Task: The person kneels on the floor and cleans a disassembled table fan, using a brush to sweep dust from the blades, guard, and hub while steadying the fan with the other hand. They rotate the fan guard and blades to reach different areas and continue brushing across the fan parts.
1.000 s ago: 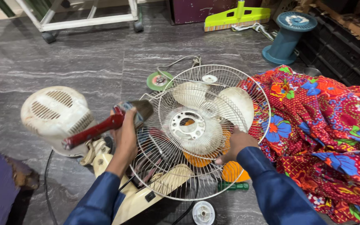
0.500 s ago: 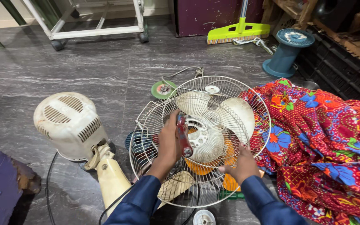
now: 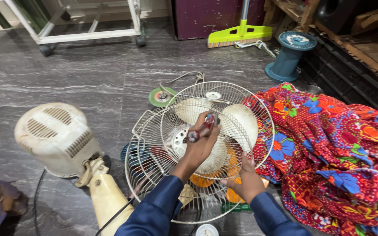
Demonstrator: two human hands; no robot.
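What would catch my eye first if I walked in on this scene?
Probably the round wire fan guard lying mid-floor, with the left hand holding a red-handled screwdriver over its centre and the right hand at its lower rim. A bright red flowered cloth spreads just right of it.

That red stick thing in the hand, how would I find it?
Find the round white wire fan guard lying on the grey floor. Over its middle, the left hand grips a screwdriver. Its shiny red handle stands out against the white wires.

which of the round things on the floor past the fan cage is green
The small flat disc left of the fan cage is green. The spool by the broom is blue and stands upright.
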